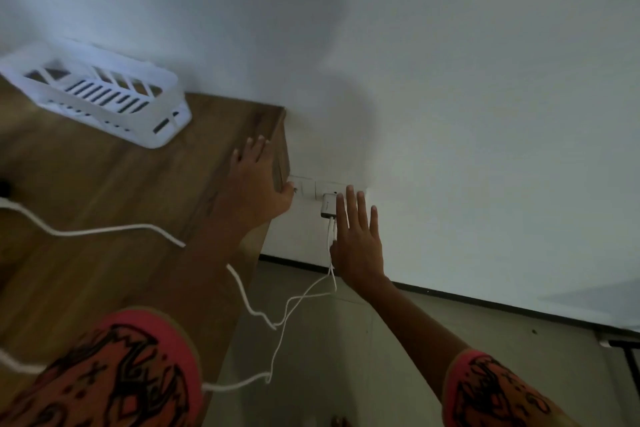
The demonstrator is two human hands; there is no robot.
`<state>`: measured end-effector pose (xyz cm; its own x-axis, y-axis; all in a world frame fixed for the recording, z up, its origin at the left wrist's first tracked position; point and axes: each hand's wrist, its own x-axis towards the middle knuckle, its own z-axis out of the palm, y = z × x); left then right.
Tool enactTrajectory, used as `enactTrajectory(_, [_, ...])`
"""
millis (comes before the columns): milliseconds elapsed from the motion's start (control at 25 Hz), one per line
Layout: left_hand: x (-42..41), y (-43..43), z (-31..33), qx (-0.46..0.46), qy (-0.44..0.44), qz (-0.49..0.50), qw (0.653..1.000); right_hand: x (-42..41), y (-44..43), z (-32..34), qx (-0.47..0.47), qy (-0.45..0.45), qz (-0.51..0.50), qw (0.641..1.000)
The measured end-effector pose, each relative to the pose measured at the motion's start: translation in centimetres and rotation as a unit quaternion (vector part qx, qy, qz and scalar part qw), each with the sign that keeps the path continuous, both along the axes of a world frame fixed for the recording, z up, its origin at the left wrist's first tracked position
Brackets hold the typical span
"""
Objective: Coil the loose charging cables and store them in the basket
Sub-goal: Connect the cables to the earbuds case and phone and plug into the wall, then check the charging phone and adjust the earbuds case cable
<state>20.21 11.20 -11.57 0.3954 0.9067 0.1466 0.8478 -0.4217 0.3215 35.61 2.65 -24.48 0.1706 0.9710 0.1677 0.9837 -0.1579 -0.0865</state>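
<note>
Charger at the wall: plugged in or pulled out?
Plugged in: the charger sits in the wall socket, white cables hanging from it, right hand beside it.

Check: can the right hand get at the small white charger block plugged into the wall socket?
Probably yes. The right hand is open, right beside the small white charger block, with nothing between them. The left hand rests on the brown wooden table edge, off to the side.

Right hand, fingers straight, beside the wall charger; left hand on the table edge; white basket beyond.
</note>
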Motion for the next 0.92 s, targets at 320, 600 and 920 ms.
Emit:
enactTrajectory(320, [-1.3, -10.5, 5.2, -0.021, -0.134, 0.126, 0.983, -4.0, -2.4, 16.4, 0.114, 0.176, 0.095, 0.973])
enactTrajectory(600, [-10.6, -15.4, 8.8, 0.001, -0.195, 0.246, 0.950, -13.5, -3.1, 21.2, 0.123, 0.272, 0.226, 0.927])
enactTrajectory(920, [-21.0, -16.6, 9.2, -0.054, -0.314, 0.473, 0.822, -26.3, -1.2, 22.2, -0.100, 0.255, 0.380, 0.884])
